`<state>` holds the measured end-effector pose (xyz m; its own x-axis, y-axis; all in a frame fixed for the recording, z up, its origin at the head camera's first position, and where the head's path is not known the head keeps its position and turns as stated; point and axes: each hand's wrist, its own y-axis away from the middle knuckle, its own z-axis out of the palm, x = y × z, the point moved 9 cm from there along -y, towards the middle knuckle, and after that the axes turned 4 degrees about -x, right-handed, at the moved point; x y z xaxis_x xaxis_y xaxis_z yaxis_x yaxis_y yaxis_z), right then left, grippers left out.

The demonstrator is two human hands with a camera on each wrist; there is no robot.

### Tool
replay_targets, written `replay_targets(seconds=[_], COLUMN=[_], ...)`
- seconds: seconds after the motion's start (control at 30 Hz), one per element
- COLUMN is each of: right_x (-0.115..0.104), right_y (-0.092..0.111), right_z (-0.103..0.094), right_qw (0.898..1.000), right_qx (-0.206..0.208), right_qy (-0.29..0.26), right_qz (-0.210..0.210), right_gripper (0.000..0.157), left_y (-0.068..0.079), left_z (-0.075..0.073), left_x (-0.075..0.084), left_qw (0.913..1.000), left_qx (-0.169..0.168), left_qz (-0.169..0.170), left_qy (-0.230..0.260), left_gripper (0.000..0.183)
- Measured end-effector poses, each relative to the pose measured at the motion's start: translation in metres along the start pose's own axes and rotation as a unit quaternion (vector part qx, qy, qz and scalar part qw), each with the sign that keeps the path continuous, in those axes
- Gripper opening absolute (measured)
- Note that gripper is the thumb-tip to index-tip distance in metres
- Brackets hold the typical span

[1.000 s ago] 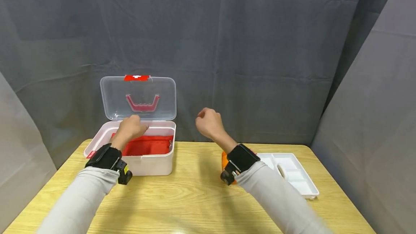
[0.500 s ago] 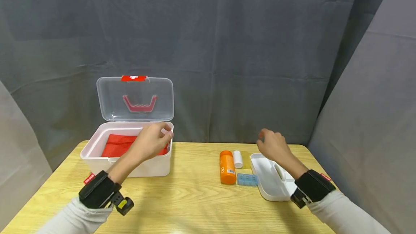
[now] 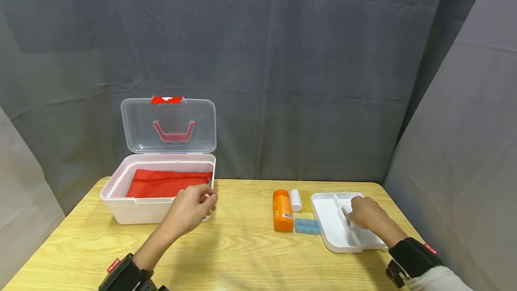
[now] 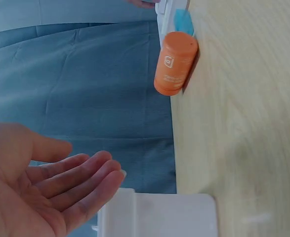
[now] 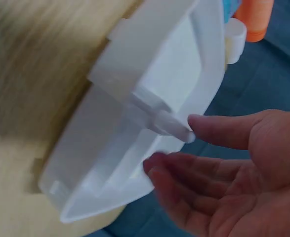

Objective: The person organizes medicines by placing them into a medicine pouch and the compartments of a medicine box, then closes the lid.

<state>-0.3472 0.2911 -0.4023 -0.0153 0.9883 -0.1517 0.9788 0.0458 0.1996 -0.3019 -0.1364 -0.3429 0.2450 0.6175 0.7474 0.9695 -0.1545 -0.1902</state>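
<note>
In the head view, my right hand [image 3: 367, 213] is over the white divided tray [image 3: 333, 232] at the right of the table. The right wrist view shows its thumb and fingertips on either side of the tray's raised centre handle [image 5: 172, 126], the thumb tip right at it and a gap on the finger side. My left hand [image 3: 193, 208], fingers relaxed and holding nothing, hovers at the front right corner of a white first-aid box [image 3: 139, 212]. A red zip pouch [image 3: 165, 184] lies inside that box. Its transparent lid [image 3: 137, 125] stands raised.
Between box and tray, an orange bottle [image 3: 282, 212] stands beside a small white bottle [image 3: 295, 202]. A blue pill organizer [image 3: 307, 226] and a flat yellowish item [image 3: 306, 202] sit close to the tray's left edge. A grey curtain [image 3: 258, 80] hangs behind the table.
My right hand has moved right from mid-table and come down to the tray's handle. The left hand has left the space over the box, going right and toward me.
</note>
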Motion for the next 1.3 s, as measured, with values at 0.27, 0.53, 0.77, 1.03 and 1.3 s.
replay_targets(seconds=[0.27, 0.53, 0.77, 1.03, 1.3], right_x=[0.004, 0.012, 0.012, 0.008, -0.023], right_y=[-0.007, -0.013, -0.017, -0.008, 0.008], right_z=[0.013, 0.015, 0.011, -0.015, -0.037], right_qw=[0.998, 0.991, 0.993, 0.993, 0.990], right_qx=[0.010, 0.010, 0.022, 0.051, 0.062], right_qy=[-0.055, -0.130, -0.112, -0.106, -0.123], right_qz=[-0.016, -0.005, 0.000, -0.002, -0.028], right_gripper=[0.011, 0.046, 0.042, 0.041, 0.044], left_y=[0.006, 0.007, 0.007, 0.008, 0.009], left_z=[0.008, 0.019, 0.026, 0.027, 0.031], left_x=[-0.014, -0.017, -0.015, -0.022, -0.021], left_qw=[0.9992, 0.9979, 0.9974, 0.9968, 0.9968], left_qx=[-0.008, -0.017, -0.034, -0.034, -0.035], left_qz=[-0.019, -0.026, -0.013, -0.019, -0.014], left_qy=[0.036, 0.057, 0.061, 0.070, 0.071], left_gripper=[0.008, 0.008, 0.011, 0.010, 0.009])
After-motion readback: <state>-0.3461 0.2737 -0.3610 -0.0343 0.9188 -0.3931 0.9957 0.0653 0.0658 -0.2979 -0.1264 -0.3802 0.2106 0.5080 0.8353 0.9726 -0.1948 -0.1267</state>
